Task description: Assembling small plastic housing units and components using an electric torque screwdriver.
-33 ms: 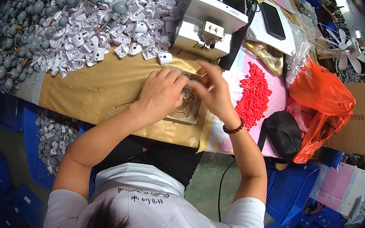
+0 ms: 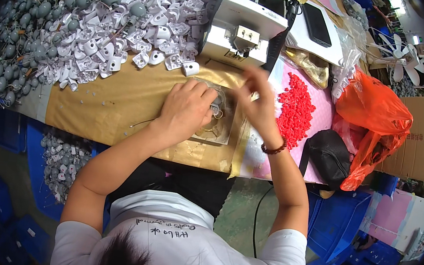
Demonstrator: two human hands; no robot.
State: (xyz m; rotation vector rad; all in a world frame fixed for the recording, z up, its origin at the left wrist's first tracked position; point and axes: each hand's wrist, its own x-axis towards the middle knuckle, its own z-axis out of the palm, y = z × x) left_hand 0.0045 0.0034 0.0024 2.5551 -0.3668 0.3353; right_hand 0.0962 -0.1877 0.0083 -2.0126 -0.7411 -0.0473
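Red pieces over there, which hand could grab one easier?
Probably the right hand. It is lifted and blurred, just beside the red pieces on the pink sheet. The left hand rests on the clear part, farther from them.

You are seated at a bench in a small assembly workshop, the kind that puts together plastic parts by hand. At eleven o'clock a great heap of white plastic housings (image 2: 130,24) spills across the bench, with grey round parts (image 2: 20,27) piled beyond it at ten o'clock. At twelve o'clock stands a white bench machine (image 2: 245,26). A mound of red plastic pieces (image 2: 295,110) lies at two o'clock on a pink sheet. Brown paper taped down (image 2: 105,104) covers the work surface. Blue crates (image 2: 337,225) stand on the floor at four o'clock; what looks like a small fan (image 2: 403,60) sits at one o'clock, though blurred.
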